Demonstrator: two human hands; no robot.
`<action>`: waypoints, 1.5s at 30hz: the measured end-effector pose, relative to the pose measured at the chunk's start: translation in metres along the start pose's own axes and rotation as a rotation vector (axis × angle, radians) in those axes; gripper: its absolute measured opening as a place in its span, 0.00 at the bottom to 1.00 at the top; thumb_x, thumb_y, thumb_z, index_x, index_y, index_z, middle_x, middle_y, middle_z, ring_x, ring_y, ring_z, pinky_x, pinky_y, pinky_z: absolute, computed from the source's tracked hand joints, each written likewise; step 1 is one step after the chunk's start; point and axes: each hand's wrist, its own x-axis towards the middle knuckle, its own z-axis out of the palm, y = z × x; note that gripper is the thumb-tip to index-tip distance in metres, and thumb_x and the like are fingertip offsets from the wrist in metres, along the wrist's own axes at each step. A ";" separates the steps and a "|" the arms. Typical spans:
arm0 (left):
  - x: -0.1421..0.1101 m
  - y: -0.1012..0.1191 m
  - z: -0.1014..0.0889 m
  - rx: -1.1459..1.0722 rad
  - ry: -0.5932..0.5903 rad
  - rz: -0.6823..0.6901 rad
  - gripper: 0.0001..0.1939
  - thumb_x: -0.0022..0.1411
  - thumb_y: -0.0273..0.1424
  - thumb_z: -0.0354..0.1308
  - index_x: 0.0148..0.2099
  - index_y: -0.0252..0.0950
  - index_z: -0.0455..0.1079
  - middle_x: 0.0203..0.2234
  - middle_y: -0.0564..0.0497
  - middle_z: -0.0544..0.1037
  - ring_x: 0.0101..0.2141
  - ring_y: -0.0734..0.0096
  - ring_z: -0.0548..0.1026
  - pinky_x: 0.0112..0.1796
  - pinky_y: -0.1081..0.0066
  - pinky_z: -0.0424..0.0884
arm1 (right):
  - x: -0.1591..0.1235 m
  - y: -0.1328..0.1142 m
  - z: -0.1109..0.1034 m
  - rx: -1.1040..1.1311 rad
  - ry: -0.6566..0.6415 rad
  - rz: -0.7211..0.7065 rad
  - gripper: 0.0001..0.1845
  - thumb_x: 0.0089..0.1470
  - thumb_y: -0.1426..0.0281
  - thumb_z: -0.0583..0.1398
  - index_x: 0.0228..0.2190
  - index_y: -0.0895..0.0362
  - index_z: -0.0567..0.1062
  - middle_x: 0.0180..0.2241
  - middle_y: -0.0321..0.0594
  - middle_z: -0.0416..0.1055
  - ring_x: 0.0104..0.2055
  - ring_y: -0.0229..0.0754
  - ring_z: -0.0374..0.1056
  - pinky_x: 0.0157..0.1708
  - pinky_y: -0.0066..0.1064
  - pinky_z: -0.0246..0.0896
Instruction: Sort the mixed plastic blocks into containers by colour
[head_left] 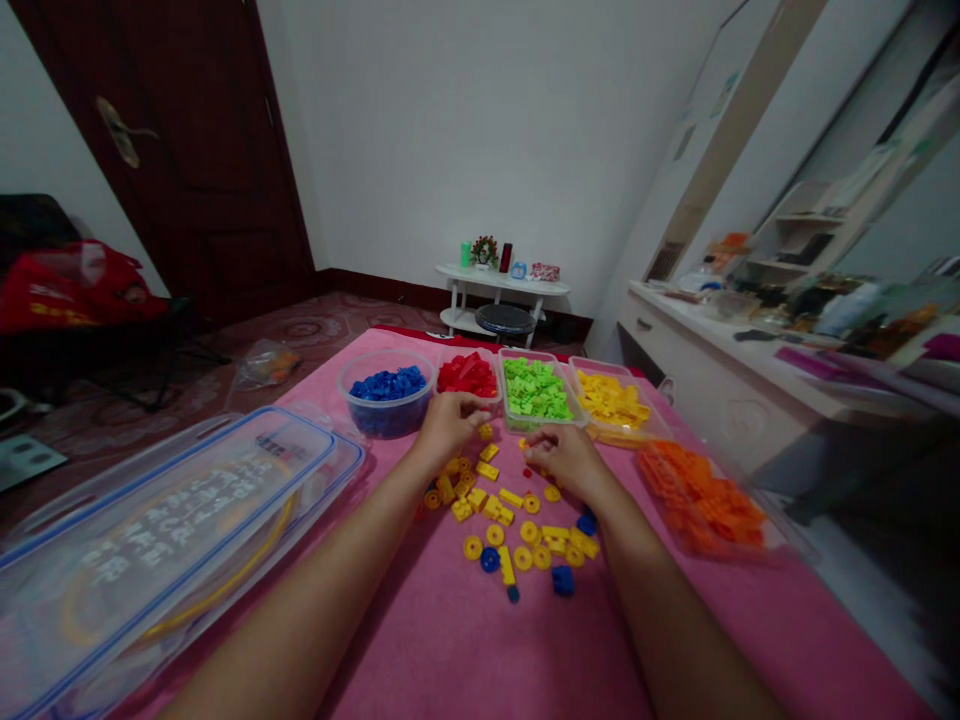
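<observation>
My left hand (448,424) rests on the pink tablecloth (465,640) just in front of the container of red bricks (468,375), fingers curled as if pinching a small piece I cannot make out. My right hand (566,457) lies near the container of green bricks (535,390), fingers bent down over loose pieces. Between and below the hands lies a scatter of loose yellow bricks (510,520) with a few blue bricks (562,580) and a red one.
A round tub of blue bricks (387,392), a tray of yellow bricks (611,398) and a tray of orange bricks (701,500) line the table. A large clear lidded box (172,540) sits at left. A white dresser (720,370) stands right, a small white shelf table (499,290) behind.
</observation>
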 end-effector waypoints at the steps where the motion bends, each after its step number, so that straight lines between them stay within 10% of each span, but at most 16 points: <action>1: 0.004 0.001 -0.002 -0.124 0.028 -0.038 0.10 0.53 0.29 0.59 0.37 0.30 0.76 0.28 0.48 0.80 0.28 0.70 0.75 0.31 0.73 0.68 | 0.000 -0.001 0.000 0.051 -0.013 -0.005 0.10 0.43 0.69 0.60 0.31 0.59 0.76 0.21 0.36 0.72 0.22 0.35 0.66 0.22 0.24 0.55; 9: 0.017 0.002 -0.003 -0.704 0.184 -0.270 0.26 0.52 0.24 0.61 0.55 0.25 0.66 0.41 0.39 0.78 0.36 0.68 0.78 0.39 0.69 0.74 | -0.011 -0.033 -0.006 0.284 -0.119 0.078 0.07 0.42 0.73 0.60 0.29 0.61 0.72 0.16 0.32 0.66 0.17 0.32 0.60 0.18 0.23 0.53; 14: 0.012 0.006 0.002 -0.666 0.211 -0.066 0.37 0.53 0.19 0.55 0.65 0.38 0.53 0.62 0.42 0.58 0.57 0.61 0.64 0.50 0.68 0.68 | -0.010 -0.033 -0.031 0.113 0.029 0.054 0.14 0.46 0.72 0.58 0.38 0.60 0.74 0.21 0.34 0.70 0.22 0.35 0.66 0.22 0.24 0.58; 18: 0.007 0.004 0.004 -0.584 0.178 0.030 0.31 0.53 0.21 0.55 0.61 0.35 0.60 0.58 0.42 0.65 0.54 0.61 0.69 0.50 0.65 0.69 | -0.020 -0.032 -0.078 -0.268 0.285 0.060 0.17 0.47 0.72 0.57 0.40 0.56 0.77 0.28 0.39 0.74 0.30 0.40 0.69 0.31 0.29 0.61; 26: 0.003 -0.007 0.011 -0.253 0.065 0.050 0.14 0.55 0.25 0.54 0.43 0.30 0.75 0.41 0.44 0.79 0.43 0.64 0.76 0.47 0.64 0.70 | -0.053 -0.015 -0.147 -0.658 0.488 0.581 0.17 0.48 0.62 0.58 0.41 0.48 0.78 0.41 0.49 0.75 0.45 0.59 0.69 0.38 0.46 0.61; 31: -0.013 -0.001 0.029 0.040 -0.100 0.202 0.15 0.56 0.25 0.53 0.44 0.33 0.75 0.41 0.46 0.79 0.40 0.66 0.76 0.43 0.68 0.70 | -0.040 -0.024 -0.115 -0.576 0.508 0.307 0.13 0.50 0.67 0.57 0.37 0.52 0.79 0.39 0.44 0.76 0.41 0.52 0.71 0.38 0.40 0.63; 35: -0.023 0.006 0.031 0.323 -0.164 0.351 0.12 0.55 0.25 0.54 0.39 0.37 0.77 0.37 0.48 0.79 0.39 0.65 0.74 0.42 0.69 0.68 | -0.027 -0.038 -0.051 -0.421 0.096 -0.048 0.12 0.48 0.74 0.57 0.34 0.54 0.79 0.35 0.39 0.77 0.38 0.43 0.71 0.36 0.30 0.62; 40: -0.019 0.010 0.015 0.401 -0.199 0.261 0.15 0.54 0.24 0.53 0.40 0.37 0.78 0.34 0.48 0.80 0.34 0.67 0.75 0.35 0.73 0.67 | -0.026 -0.036 0.004 -0.517 -0.037 -0.050 0.13 0.47 0.73 0.60 0.35 0.51 0.79 0.37 0.40 0.77 0.40 0.45 0.71 0.36 0.31 0.60; 45: -0.024 0.013 0.023 0.330 -0.434 0.283 0.16 0.53 0.22 0.52 0.39 0.39 0.79 0.32 0.50 0.81 0.31 0.70 0.76 0.33 0.75 0.67 | -0.022 -0.026 -0.012 -0.449 0.049 0.029 0.10 0.49 0.73 0.58 0.31 0.52 0.79 0.32 0.38 0.78 0.36 0.42 0.71 0.33 0.29 0.60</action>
